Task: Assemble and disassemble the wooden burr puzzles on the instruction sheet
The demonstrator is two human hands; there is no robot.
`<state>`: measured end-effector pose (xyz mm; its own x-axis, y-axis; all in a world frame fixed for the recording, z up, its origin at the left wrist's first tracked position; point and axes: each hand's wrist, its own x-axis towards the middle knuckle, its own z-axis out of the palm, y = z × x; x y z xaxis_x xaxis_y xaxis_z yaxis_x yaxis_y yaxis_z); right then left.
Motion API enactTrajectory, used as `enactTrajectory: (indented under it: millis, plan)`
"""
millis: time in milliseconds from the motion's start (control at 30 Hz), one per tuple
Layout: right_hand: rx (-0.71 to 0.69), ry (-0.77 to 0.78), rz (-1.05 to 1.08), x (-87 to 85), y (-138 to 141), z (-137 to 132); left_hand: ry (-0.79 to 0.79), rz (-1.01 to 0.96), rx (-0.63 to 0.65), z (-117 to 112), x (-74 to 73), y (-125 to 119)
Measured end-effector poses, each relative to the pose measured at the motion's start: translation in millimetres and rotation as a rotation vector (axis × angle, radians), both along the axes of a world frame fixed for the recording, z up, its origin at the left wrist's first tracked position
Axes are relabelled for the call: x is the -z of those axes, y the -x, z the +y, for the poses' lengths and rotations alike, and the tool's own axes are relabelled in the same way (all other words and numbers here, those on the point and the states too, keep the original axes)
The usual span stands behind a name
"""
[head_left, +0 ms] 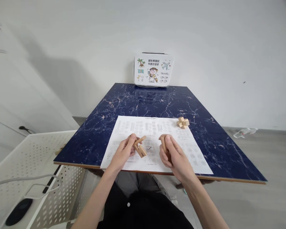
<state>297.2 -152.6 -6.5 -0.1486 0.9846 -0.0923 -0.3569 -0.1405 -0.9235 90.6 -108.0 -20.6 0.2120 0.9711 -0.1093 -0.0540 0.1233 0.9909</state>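
Note:
My left hand (126, 149) is closed on wooden puzzle pieces (141, 150). One slim bar points up to the right, and a wider piece with a dark mark tilts downward. A little to the right, my right hand (172, 153) wraps round another wooden puzzle piece (164, 143), mostly hidden by the fingers. Both hands are just above a printed instruction sheet (154, 127) lying on the table, with a gap between them. At the sheet's upper right corner sits an assembled wooden burr puzzle (182, 122), touched by neither hand.
The blue marbled table (147, 101) ends at a wooden edge near my body. A white cartoon-printed case (153, 70) stands at the back against the wall. On the left is a white perforated basket (50, 197) with a cable and a black mouse (19, 211). Clear plastic packaging (245, 132) lies right.

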Motion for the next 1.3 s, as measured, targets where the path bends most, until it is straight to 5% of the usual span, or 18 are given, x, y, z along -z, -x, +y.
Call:
enactTrajectory:
  millis: [133,367,667,900,1100,1300]
  plan:
    - [-0.183,-0.081,-0.126,-13.6,-4,-1,0.015,-0.015,-0.026,0,0.1,-1]
    - [-0.176,-0.325,-0.378,-25.4,-6,3,0.045,0.000,-0.076,0,2.2,-1]
    - [-0.371,-0.396,-0.307,-19.8,18,40,-0.025,0.126,-0.054,1,17.1,9]
    - [-0.442,-0.272,-0.188,-20.3,22,42,-0.067,0.122,0.039,-2,13.1,11]
    - [-0.324,-0.196,-0.094,-12.4,33,27,-0.013,0.021,0.059,-2,7.9,8]
    - [-0.090,-0.221,-0.225,8.4,50,12,0.019,-0.105,0.089,-4,-1.9,7]
